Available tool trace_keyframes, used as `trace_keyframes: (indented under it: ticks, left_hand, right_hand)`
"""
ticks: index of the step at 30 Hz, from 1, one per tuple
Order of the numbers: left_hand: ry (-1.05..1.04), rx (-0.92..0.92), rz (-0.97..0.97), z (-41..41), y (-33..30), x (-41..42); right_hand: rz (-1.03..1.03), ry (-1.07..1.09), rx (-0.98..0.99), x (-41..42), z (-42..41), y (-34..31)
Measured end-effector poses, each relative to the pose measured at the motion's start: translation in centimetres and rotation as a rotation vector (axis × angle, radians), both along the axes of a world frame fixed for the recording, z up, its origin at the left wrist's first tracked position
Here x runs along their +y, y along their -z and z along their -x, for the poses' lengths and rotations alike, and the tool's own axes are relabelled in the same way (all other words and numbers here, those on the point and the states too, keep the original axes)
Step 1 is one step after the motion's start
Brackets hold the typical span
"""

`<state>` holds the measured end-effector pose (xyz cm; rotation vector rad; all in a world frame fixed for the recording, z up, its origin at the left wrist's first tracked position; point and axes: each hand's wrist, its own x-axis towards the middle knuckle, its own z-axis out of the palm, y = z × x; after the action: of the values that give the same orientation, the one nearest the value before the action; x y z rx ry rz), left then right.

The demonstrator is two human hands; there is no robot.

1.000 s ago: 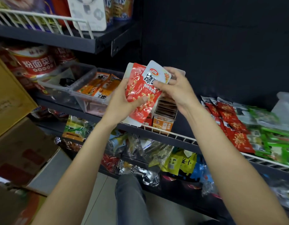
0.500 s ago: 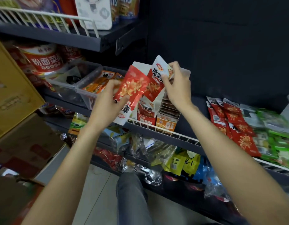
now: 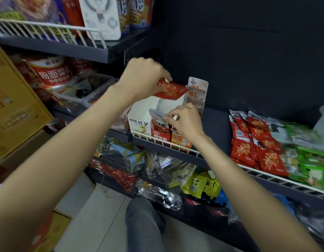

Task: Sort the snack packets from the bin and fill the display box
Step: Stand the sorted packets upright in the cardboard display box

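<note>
A white cardboard display box stands on the middle shelf behind the white wire rail. My left hand pinches a red snack packet and holds it flat above the box's open top. Lower down, my right hand pinches the top edge of a red-and-white packet that stands in a front compartment of the box. A clear plastic bin sits on the same shelf to the left, behind my left forearm.
Loose red packets and green packets lie on the shelf to the right. An upper shelf with a wire rail overhangs at top left. Cardboard cartons stand at left. Bagged snacks fill the lower shelf; my knee is below.
Both hands have moved forward and down from chest height to the display box. The left hand carried its red packet over the box; the right lowered its packet into the front compartment.
</note>
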<state>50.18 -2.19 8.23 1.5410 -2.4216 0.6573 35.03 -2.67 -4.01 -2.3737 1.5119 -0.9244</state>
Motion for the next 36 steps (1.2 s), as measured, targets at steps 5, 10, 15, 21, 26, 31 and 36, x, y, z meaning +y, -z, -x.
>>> trace_keyframes:
  ticks: [5, 10, 15, 21, 26, 31, 36]
  left_hand:
    - [0.015, -0.62, -0.305, 3.2, 0.0, -4.2]
    - [0.103, -0.588, -0.518, 4.1, 3.0, -5.8]
    - [0.215, 0.017, -0.699, 1.1, 3.1, -5.7]
    - [0.164, 0.514, -0.503, -2.5, 5.2, -2.6]
    - [0.018, 0.297, -0.743, -3.7, 8.3, -0.9]
    - [-0.018, 0.18, -0.482, -2.9, 9.3, 0.2]
    - [0.108, 0.427, -0.182, 0.8, 6.7, 4.8]
  right_hand:
    - [0.006, 0.014, -0.049, 0.1, 1.0, -0.3]
    - [-0.005, 0.062, -0.046, -0.5, 1.5, -0.7]
    - [-0.07, 0.022, -0.053, -1.4, 1.5, -0.9]
    - [-0.186, -0.037, -0.188, -2.2, 1.5, -0.6]
    - [-0.208, -0.072, -0.248, -1.7, 0.6, -0.9]
    - [-0.256, -0.142, -0.315, -0.2, 1.1, -1.8]
    - [-0.202, -0.096, -0.491, 2.2, 7.9, -2.5]
